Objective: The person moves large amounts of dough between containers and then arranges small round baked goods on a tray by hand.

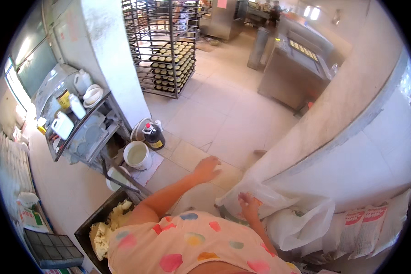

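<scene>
My left hand (207,168) hangs in the air over the tiled floor, fingers loosely spread, holding nothing. In front of a white plastic bag (271,200) is my right hand (248,206), its fingers slightly bent and apart. Whether it touches the bag cannot be told. By my left arm, a dark tray (84,234) holds lumps of pale yellow dough or fat (106,229). Beyond the left hand are a white bucket (138,155) and a dark bottle with a red cap (154,136).
A tall rack (172,50) with trays of small round pastries stands ahead. Printed sacks (367,226) line the right wall (351,157). A shelf (84,121) with jugs is at left, next to a white pillar (112,55). A steel machine (290,75) sits beyond the doorway.
</scene>
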Motion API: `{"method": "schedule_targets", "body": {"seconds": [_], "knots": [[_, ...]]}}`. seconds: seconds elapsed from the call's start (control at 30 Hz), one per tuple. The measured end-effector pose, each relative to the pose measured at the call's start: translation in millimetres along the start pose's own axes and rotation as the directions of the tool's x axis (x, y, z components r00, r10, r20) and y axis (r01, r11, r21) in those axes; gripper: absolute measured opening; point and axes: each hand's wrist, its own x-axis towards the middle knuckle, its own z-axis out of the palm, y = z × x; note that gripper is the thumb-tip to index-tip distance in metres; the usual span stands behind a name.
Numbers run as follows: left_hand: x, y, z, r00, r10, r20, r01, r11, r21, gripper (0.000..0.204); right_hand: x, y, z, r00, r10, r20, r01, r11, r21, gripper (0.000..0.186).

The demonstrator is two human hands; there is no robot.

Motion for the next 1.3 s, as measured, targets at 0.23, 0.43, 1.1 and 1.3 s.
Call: {"method": "schedule_targets", "body": {"seconds": [0.23, 0.43, 1.1, 1.3], "knots": [[94, -132, 4, 0.981, -0.162, 0.111, 0.171, 0.982, -0.082, 0.032, 128, -24, -9, 0.991, -0.001, -0.133, 0.023, 0.985, 0.168, 0.03], [220, -218, -15, 0.963, -0.24, 0.124, 0.257, 0.955, -0.148, 0.029, 284, -54, -13, 0.983, 0.031, -0.18, 0.033, 0.939, 0.342, 0.03], [649, -478, -110, 0.878, -0.478, -0.027, 0.437, 0.825, -0.359, 0.028, 780, -53, -99, 0.903, 0.425, -0.067, -0.351, 0.818, 0.457, 0.04], [668, -599, -159, 0.601, -0.799, -0.017, 0.539, 0.421, -0.729, 0.027, 1063, -156, -68, 0.972, 0.156, 0.173, -0.202, 0.933, 0.297, 0.044]]}}
